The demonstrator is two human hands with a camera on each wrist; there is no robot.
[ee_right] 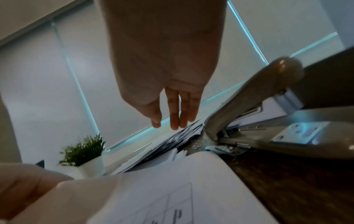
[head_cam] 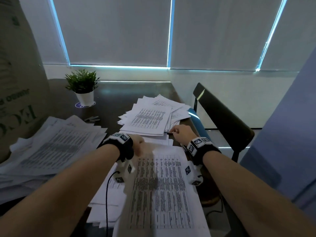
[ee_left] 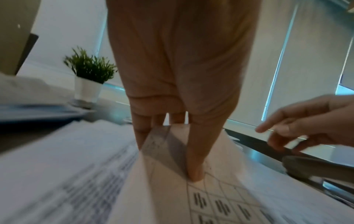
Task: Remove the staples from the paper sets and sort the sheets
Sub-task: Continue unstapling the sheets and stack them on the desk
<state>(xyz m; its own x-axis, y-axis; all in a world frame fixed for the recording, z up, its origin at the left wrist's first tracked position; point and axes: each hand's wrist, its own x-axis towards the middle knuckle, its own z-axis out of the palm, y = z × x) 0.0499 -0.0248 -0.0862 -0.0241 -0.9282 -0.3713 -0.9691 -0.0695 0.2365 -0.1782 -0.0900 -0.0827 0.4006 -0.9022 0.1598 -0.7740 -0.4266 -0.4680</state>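
Observation:
My left hand [head_cam: 139, 145] pinches the far edge of a printed paper set [head_cam: 160, 185], which lies in front of me. In the left wrist view the thumb [ee_left: 195, 174] presses on top of the sheet [ee_left: 220, 201] and the fingers curl beneath it. My right hand [head_cam: 179, 133] hovers past the set's far right corner with straight, relaxed fingers [ee_right: 174, 119] and holds nothing. Just right of that hand a beige stapler-type tool [ee_right: 249, 98] lies on the table with its arm raised. Small bent staples [ee_right: 222, 149] lie at its mouth.
A fanned pile of sheets [head_cam: 150, 117] lies beyond the hands, and a big pile [head_cam: 51, 147] sits at the left. More sheets [head_cam: 106, 202] lie under the held set. A potted plant [head_cam: 82, 88], a cardboard box [head_cam: 15, 82] and a dark chair [head_cam: 222, 117] surround the table [head_cam: 119, 93].

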